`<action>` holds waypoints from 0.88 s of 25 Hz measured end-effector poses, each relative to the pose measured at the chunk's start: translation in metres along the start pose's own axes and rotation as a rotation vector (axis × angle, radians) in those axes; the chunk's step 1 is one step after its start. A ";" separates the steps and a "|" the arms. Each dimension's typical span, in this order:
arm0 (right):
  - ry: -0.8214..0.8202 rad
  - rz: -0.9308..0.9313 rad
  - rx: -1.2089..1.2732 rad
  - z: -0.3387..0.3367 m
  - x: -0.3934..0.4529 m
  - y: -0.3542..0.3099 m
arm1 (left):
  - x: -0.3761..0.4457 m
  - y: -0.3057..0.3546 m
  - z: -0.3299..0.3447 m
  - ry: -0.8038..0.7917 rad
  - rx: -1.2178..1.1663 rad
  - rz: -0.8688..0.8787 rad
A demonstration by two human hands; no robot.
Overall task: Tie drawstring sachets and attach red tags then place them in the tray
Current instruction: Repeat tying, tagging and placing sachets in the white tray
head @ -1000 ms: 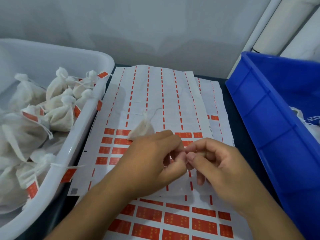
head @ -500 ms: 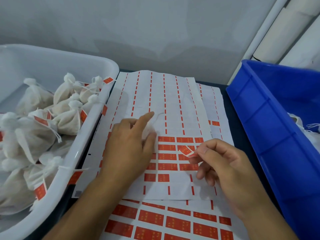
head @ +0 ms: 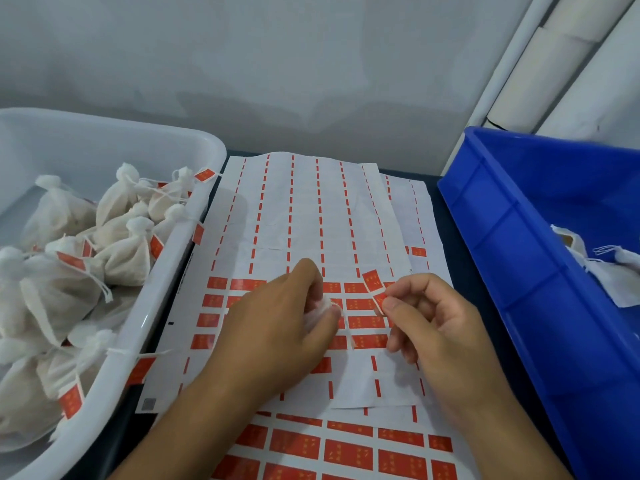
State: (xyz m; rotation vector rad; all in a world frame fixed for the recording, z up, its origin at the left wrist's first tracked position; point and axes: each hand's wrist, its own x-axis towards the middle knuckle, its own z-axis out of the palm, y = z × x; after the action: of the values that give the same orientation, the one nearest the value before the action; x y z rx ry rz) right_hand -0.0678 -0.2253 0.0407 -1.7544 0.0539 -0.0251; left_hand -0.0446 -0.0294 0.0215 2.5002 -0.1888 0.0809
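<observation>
My left hand is closed around a small white sachet, mostly hidden under the palm, its drawstring trailing right over the sheet. My right hand pinches a red tag between thumb and forefinger, lifted partly off the sticker sheet, just right of the sachet. The sheet's lower rows hold red tags; its upper rows are peeled bare. The white tray at left holds several tied sachets with red tags.
A blue bin at right holds untied white sachets. A second sheet of red tags lies nearest me under the first. A grey wall stands behind, with white pipes at the upper right.
My left hand shifted right and closed over the sachet. My right hand peeled the red tag further up off the sheet. The camera tilted down a little.
</observation>
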 end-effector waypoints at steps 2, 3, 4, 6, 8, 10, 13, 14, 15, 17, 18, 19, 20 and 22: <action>0.010 0.000 0.005 0.000 0.001 0.001 | 0.000 0.001 -0.002 -0.036 -0.002 0.023; 0.013 0.000 0.002 0.000 0.001 0.001 | 0.001 0.001 -0.003 -0.047 -0.007 0.032; 0.014 0.002 -0.001 0.000 0.001 0.001 | 0.001 0.001 -0.003 -0.054 -0.020 0.040; 0.018 0.003 -0.006 0.000 0.001 0.001 | 0.000 0.001 -0.003 -0.075 -0.079 0.047; 0.028 0.006 -0.013 0.000 0.001 0.001 | 0.000 0.003 -0.004 -0.094 -0.169 0.053; 0.043 0.006 -0.028 0.000 0.002 0.002 | -0.001 0.006 -0.006 -0.088 -0.251 0.074; 0.053 0.003 -0.036 0.000 0.002 0.003 | -0.002 0.009 -0.009 -0.048 -0.347 0.093; 0.053 0.002 -0.035 -0.001 0.002 0.004 | -0.002 0.009 -0.010 -0.048 -0.363 0.087; 0.052 0.004 -0.033 -0.001 0.002 0.004 | -0.002 0.009 -0.011 -0.050 -0.369 0.081; 0.049 0.005 -0.025 -0.002 0.001 0.004 | -0.001 0.009 -0.011 -0.050 -0.384 0.077; 0.048 0.003 -0.022 -0.002 0.002 0.004 | 0.000 0.010 -0.012 -0.053 -0.394 0.075; 0.046 0.001 -0.020 -0.002 0.002 0.004 | -0.001 0.010 -0.012 -0.052 -0.402 0.080; 0.044 -0.004 -0.020 -0.002 0.002 0.004 | -0.001 0.012 -0.013 -0.048 -0.413 0.087; 0.042 -0.013 -0.018 -0.002 0.002 0.004 | -0.003 0.014 -0.013 -0.045 -0.441 0.098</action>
State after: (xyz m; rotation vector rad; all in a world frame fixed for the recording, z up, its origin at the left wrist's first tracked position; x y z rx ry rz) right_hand -0.0658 -0.2276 0.0375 -1.7725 0.0737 -0.0706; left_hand -0.0496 -0.0326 0.0402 2.0539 -0.3124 0.0194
